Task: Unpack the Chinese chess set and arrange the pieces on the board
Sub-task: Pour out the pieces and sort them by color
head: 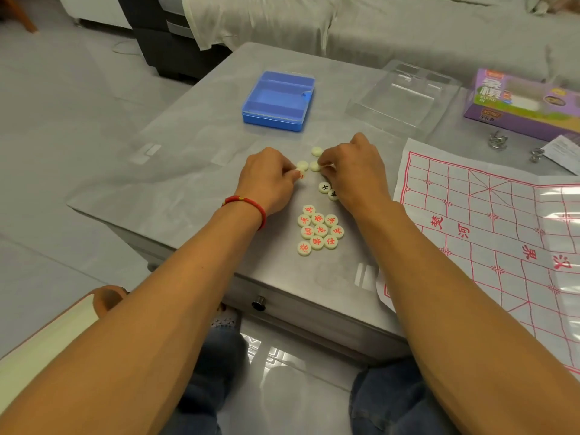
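Fingertips of right hand [351, 171] hide whatever piece it pinches.

Two bare forearms reach toward twelve o'clock, the left hand [268, 180], at ten o'clock of centre, and right hand [354, 171], at one o'clock, both palm-down with curled, pinching fingers.

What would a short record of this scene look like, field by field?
Left hand: pinches a red piece
Right hand: fingers on a blank piece
Red group: ten pieces face up, clustered on the table
Black pieces: two face up by the right hand
Board: unfolded sheet at right, no pieces on it
Blue box: open, empty
Clear lid: right of the box
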A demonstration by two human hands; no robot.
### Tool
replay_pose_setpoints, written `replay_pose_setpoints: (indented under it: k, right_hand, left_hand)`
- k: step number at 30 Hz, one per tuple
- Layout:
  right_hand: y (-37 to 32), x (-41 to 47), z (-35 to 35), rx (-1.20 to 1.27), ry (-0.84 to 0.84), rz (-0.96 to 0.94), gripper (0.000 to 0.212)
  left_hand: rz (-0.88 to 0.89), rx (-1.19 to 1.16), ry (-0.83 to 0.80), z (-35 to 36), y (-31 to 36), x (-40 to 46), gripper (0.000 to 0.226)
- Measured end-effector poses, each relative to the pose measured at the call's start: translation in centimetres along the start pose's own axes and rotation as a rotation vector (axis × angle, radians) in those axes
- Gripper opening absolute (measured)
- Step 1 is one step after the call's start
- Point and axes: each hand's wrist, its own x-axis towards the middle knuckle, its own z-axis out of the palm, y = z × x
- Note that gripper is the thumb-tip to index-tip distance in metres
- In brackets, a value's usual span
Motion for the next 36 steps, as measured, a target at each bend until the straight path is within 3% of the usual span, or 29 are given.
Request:
replay_pose_setpoints:
  k: [4,7,11,17,24,30,36]
  right_hand:
    - [0.4,0.3,-1.1,0.304,0.032,0.093,0.015]
    - [0.5,0.5,-2.6,0.619,-0.064,0.242,0.012]
    - [0.7,0.0,-3.1,0.713,-0.148,0.257,0.011]
    - [0.9,-0.2,-2.8,0.589,-0.172,0.178,0.012]
    - [-1.8,-1.0,-4.0,0.368,-0.409,-0.134,0.017]
    - [-1.9,-1.7,-3.7,0.233,-0.340,-0.166,0.019]
    - [-1.9,-2.2,-3.5,0.129,-0.343,-0.220,0.022]
  left_hand:
    - [-0.007,0.032,-0.054,-0.3,-0.5,0.1,0.027]
    - [0.009,0.040,-0.054,-0.5,-0.7,-0.1,0.027]
    - [0.024,0.040,-0.072,-1.0,-0.5,-0.3,0.027]
    - [0.043,0.195,-0.173,-2.0,-0.5,-0.2,0.025]
    - [0.113,0.371,-0.237,-2.3,-0.3,-1.4,0.030]
    - [0.180,0.296,-0.134,-2.1,-0.8,-2.3,0.023]
    - [0.182,0.205,-0.171,-2.1,-0.7,-3.2,0.022]
